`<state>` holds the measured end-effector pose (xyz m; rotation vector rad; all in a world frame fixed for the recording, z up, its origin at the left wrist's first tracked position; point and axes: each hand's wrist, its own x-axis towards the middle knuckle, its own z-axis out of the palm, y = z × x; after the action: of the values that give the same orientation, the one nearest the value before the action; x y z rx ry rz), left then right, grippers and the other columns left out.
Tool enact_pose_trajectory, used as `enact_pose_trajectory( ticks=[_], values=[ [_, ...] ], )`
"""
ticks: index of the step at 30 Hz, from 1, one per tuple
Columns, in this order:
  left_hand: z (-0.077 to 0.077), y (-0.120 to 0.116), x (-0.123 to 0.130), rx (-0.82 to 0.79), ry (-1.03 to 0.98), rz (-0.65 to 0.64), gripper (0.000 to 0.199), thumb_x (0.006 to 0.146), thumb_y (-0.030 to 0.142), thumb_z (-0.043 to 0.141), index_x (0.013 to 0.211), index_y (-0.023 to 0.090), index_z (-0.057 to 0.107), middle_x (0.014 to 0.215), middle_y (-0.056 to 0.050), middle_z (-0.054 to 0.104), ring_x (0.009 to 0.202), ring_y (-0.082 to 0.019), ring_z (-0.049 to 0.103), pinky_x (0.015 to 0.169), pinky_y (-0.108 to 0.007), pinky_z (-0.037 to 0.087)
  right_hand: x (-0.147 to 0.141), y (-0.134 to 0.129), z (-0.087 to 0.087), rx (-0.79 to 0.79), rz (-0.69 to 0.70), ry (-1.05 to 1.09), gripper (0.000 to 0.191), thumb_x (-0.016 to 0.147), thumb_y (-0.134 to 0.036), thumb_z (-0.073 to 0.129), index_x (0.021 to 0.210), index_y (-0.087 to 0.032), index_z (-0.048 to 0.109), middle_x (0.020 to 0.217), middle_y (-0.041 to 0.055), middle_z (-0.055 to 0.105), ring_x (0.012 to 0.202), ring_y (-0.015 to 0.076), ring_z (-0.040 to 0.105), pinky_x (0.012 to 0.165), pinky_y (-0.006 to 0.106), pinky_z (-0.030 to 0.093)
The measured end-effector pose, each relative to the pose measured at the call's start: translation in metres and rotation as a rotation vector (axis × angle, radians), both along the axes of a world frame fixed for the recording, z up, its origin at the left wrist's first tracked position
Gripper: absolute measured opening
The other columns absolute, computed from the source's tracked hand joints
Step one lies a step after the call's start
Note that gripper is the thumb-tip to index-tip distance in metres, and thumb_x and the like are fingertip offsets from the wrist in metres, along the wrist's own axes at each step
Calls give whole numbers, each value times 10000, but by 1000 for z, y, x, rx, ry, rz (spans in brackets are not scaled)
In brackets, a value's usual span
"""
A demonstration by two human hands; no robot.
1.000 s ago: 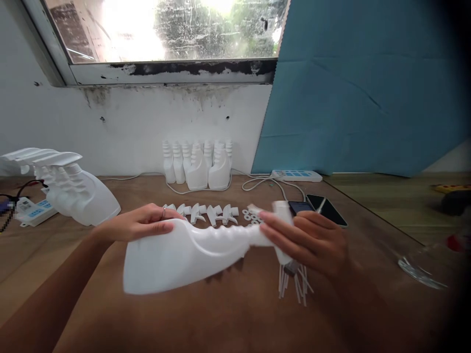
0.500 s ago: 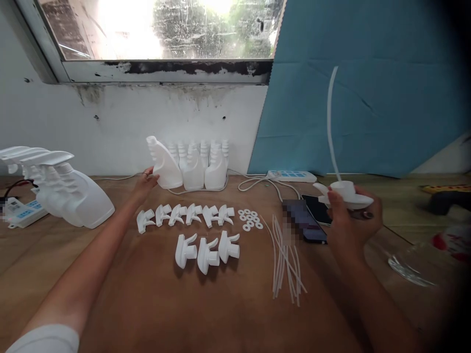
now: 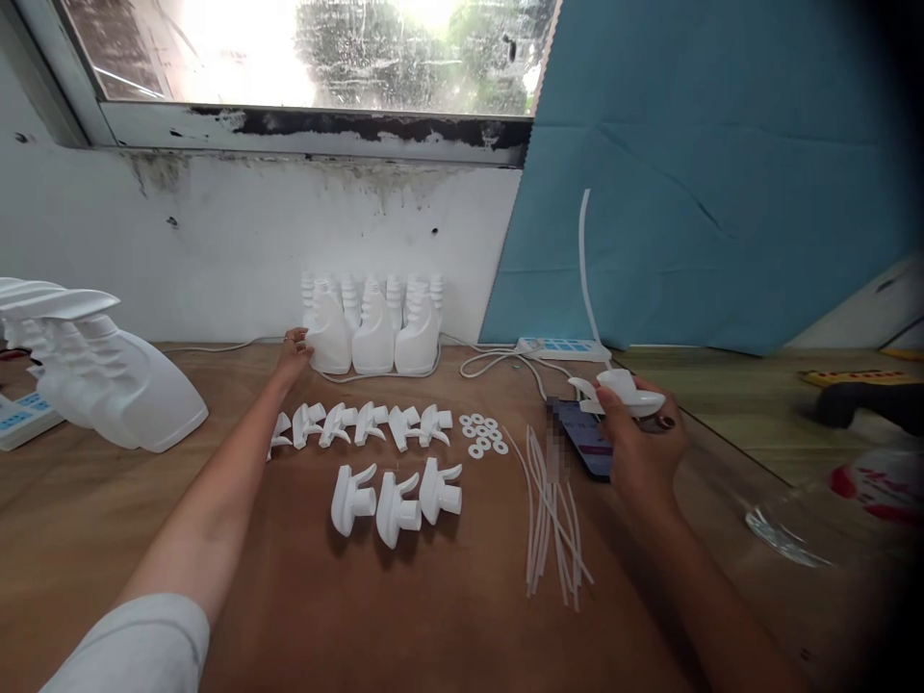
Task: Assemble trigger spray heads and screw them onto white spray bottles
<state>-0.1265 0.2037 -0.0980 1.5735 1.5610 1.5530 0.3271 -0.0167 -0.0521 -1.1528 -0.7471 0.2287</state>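
Note:
At the back wall, my left hand (image 3: 293,352) has its fingers closed at the left edge of a white plastic spray bottle (image 3: 330,335), which stands upright at the end of a row. Part of that grip is hidden. My right hand (image 3: 646,443) holds a white trigger sprayer (image 3: 627,393) upside down, its thin dip tube (image 3: 583,250) pointing up and curving slightly. Between my arms lie several loose trigger sprayers (image 3: 397,508) in two rows. Right of them are small white ring washers (image 3: 482,433) and a bundle of thin white tubes (image 3: 552,529).
Spray bottles with sprayers fitted (image 3: 155,385) stand at far left, beside a power strip (image 3: 25,421). A second power strip (image 3: 567,348) with cable lies at the back. A phone (image 3: 588,443) is beneath my right hand; a clear bottle (image 3: 815,520) lies at right.
The bottle at my left hand has gone from leaning left to upright in the row. My right hand has lowered and moved left with the trigger sprayer. The view has shifted slightly.

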Motion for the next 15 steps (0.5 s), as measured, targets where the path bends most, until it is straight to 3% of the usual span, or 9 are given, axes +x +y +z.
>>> enact_pose_trajectory(
  ticks=[7, 12, 15],
  values=[
    [6, -5, 12, -37, 16, 105, 492, 580, 15, 629, 1036, 164, 521, 979, -51, 489, 907, -191, 534, 805, -324, 480, 0, 0, -9, -67, 47, -58, 535, 659, -440, 797, 1113, -196, 657, 888, 20, 641, 632, 104, 529, 488, 199, 419],
    [36, -21, 17, 12, -4, 177, 456, 582, 3, 631, 997, 150, 514, 1030, -65, 485, 926, -190, 543, 871, -358, 473, -4, -2, -12, -120, 30, -269, 449, 700, -454, 763, 1052, -194, 664, 935, 36, 661, 708, 148, 583, 559, 235, 445],
    [57, -58, 33, 89, -16, 135, 353, 715, 80, 595, 1047, 159, 503, 1090, -73, 515, 930, -170, 564, 883, -339, 482, -16, -10, -10, -95, -25, -461, 381, 736, -428, 737, 1024, -192, 654, 959, 49, 667, 755, 165, 603, 593, 248, 453]
  ],
)
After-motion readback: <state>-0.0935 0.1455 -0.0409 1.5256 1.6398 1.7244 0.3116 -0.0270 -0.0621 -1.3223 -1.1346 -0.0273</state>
